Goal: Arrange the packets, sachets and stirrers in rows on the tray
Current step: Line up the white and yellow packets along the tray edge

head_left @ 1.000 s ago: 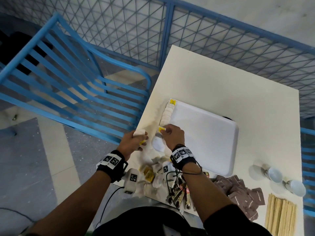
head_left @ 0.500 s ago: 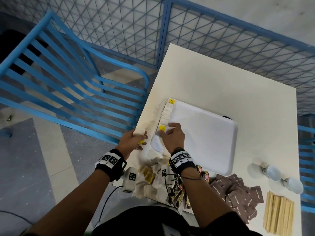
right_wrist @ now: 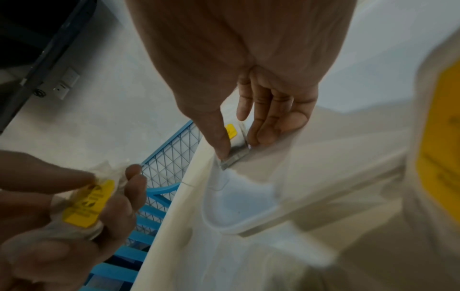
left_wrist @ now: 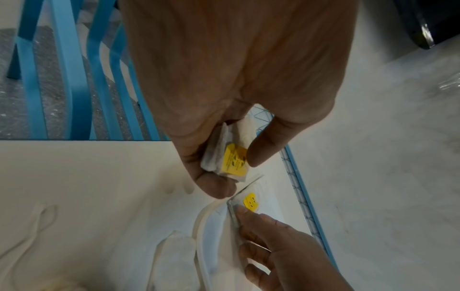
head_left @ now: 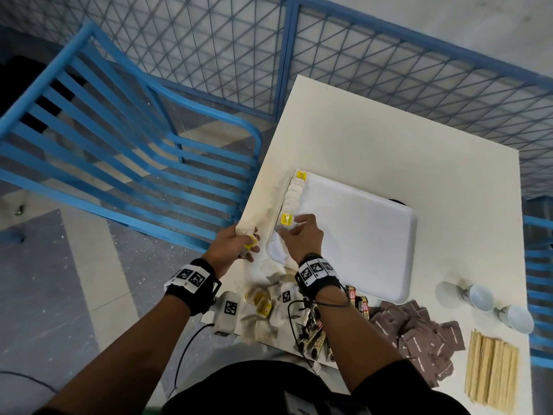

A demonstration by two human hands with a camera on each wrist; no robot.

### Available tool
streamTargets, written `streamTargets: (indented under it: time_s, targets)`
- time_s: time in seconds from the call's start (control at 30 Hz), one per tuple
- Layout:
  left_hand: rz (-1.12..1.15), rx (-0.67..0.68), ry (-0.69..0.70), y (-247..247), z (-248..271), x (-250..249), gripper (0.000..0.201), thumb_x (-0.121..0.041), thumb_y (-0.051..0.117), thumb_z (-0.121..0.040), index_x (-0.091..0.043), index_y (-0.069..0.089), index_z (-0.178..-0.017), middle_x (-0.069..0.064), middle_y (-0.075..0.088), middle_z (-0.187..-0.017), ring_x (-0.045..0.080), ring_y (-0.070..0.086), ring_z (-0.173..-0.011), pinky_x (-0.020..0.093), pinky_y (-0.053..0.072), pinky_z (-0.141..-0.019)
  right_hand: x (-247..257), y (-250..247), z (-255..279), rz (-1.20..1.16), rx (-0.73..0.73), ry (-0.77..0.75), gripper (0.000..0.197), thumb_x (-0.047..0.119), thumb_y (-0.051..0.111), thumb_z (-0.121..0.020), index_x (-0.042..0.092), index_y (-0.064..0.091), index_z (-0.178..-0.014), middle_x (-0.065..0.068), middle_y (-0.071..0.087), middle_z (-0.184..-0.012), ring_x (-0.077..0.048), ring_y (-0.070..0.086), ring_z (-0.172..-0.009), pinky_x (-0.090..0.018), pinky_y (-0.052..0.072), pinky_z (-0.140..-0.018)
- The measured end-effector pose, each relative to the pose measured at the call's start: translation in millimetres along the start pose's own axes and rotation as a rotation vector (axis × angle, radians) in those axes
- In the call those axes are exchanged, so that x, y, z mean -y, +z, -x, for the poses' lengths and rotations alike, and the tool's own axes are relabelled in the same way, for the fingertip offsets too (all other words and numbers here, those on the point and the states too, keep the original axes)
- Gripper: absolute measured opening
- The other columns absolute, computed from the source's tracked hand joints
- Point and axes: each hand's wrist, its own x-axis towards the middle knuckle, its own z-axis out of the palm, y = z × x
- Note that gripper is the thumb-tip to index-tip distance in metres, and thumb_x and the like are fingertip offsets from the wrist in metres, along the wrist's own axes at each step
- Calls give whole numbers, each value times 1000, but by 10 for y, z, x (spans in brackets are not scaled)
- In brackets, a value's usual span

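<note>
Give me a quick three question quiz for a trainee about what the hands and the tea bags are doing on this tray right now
1. True or false: the left hand holds a small stack of tea bags off the tray.
2. The right hand pinches a tea bag at which spot: A) the row's near end, B) the tray's middle, C) beside the cups?
3. Fill in: the wooden stirrers lie on the ____.

Key: 1 true; 2 A; 3 table.
</note>
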Motion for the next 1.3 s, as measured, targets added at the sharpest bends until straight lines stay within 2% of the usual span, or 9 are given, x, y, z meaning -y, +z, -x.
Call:
streamTargets:
  time_s: [0.1,0.23,0.37,0.43,0.53,0.6,0.8,1.13,1.3]
  targets:
    - [-63,8,38,-5,-6,6,15,3,54,-98,-3,66,-107,13,68,-93,24,64,-76,33,51,-57,31,-40,41,-25,-42,-1,49,36,83,-75,22,53,-111,3,65,-85,-13,61,-82,-26,45,-74]
    - [-59,50,43,22,-7,-10,16,1,55,-100,-1,67,-109,13,71,-93,23,64,-75,32,50,-56,137,-77,122,-98,88,-104,21,22,71,-86,25,64,-106,8,67,-88,1,59,-76,-18,42,-74]
    - [-38,60,57,84,15,-26,16,1,57,-98,-1,68,-109,11,73,-87,24,66,-73,31,51,-54,256,-75,175,-207,430,-128,31,8,64,-85,21,68,-113,-4,74,-95,-17,67,-85,-34,53,-89]
    - [-18,67,55,102,44,-39,16,1,62,-93,-1,68,-107,10,72,-83,24,67,-73,31,51,-53,257,-93,176,-168,470,-162,30,5,68,-85,15,69,-113,-6,74,-92,-18,67,-76,-32,55,-83]
    - [10,69,51,98,78,-45,22,-4,67,-85,-1,68,-106,13,71,-83,25,67,-72,31,50,-52,231,-152,193,-101,436,-221,14,13,74,-86,12,76,-100,-4,76,-87,-13,66,-68,-28,55,-72]
    - [28,59,51,76,83,-38,16,-3,62,-95,0,66,-110,16,71,-90,26,65,-72,30,48,-52,200,-190,194,-86,412,-240,7,18,75,-87,14,77,-92,-1,76,-79,-11,67,-70,-29,55,-70]
    - [-44,-21,39,57,95,1,23,-23,70,-95,-4,69,-108,12,74,-96,25,61,-72,29,41,-52,181,-276,221,-80,360,-252,9,23,73,-90,15,75,-92,4,71,-71,-4,63,-65,-19,46,-66]
    - [-138,-78,52,52,146,119,18,-10,70,-91,-1,73,-107,6,70,-76,26,65,-71,30,41,-52,165,-342,273,-178,266,-217,9,22,72,-90,14,75,-92,0,72,-75,-6,63,-66,-20,46,-64]
    - [-184,-48,103,51,199,140,18,-8,71,-90,-4,70,-107,15,75,-87,24,69,-72,29,43,-52,186,-375,292,-223,231,-233,8,17,70,-91,11,75,-93,-3,74,-78,-7,64,-67,-22,47,-65]
